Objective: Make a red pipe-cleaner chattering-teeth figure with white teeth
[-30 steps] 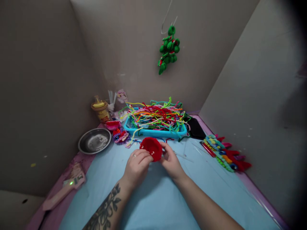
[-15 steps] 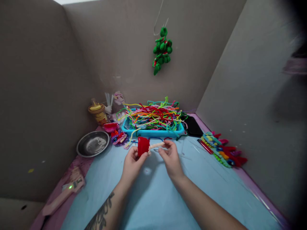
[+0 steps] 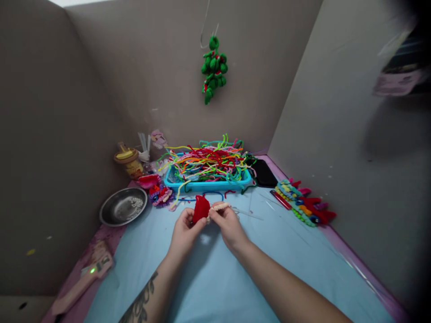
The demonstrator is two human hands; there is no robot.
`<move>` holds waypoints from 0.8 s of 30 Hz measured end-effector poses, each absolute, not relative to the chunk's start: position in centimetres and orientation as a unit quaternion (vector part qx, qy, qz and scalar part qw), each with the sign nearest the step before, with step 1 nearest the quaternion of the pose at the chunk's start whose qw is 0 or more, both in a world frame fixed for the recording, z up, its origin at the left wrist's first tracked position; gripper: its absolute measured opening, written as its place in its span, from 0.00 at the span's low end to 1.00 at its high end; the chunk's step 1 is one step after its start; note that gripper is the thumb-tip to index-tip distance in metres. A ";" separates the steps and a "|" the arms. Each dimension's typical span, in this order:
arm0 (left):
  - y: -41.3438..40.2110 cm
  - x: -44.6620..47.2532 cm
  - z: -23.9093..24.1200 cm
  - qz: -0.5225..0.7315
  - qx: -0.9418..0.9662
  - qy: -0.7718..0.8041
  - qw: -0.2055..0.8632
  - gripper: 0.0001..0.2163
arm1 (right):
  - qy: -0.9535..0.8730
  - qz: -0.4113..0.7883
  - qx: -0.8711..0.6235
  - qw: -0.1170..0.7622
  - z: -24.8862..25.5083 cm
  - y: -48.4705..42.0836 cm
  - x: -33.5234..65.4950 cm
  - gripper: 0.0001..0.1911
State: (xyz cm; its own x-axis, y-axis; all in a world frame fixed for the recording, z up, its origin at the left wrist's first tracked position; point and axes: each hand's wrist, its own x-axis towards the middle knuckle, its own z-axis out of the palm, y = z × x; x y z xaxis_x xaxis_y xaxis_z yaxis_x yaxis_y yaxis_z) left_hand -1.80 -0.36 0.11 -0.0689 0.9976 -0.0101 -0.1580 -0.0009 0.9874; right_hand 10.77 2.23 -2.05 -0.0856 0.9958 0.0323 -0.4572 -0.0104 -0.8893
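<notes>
A small red knitted-looking piece [image 3: 201,209] is pinched in my left hand [image 3: 186,229], its thumb against the lower edge. Along that piece's right side runs a cream braided strip [image 3: 220,206]. My right hand [image 3: 229,227] pinches this strip close to where it meets the red piece, with the thumb near the left hand's thumb. The strip's far end pokes out above my right fingers. Behind the right hand, a pair of scissors [image 3: 237,211] lies on the blue cloth, partly hidden.
Beyond my hands stands a blue tray [image 3: 208,185] heaped with colourful yarn strands. A metal bowl [image 3: 114,211] with white bits and a pink glue gun [image 3: 84,280] are at left. A black phone [image 3: 264,173] and fish-like crocheted pieces [image 3: 303,204] lie right. A green ornament [image 3: 213,69] hangs behind.
My right hand has moved left along the cream strip, from its outer end to beside the red piece. The red piece has tilted slightly, and the whole view has shifted a little.
</notes>
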 end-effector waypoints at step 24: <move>0.1 -2.1 0.4 0.515 0.329 0.451 0.650 0.17 | -0.397 0.684 -0.328 0.516 -2.4 2.6 11.2 0.14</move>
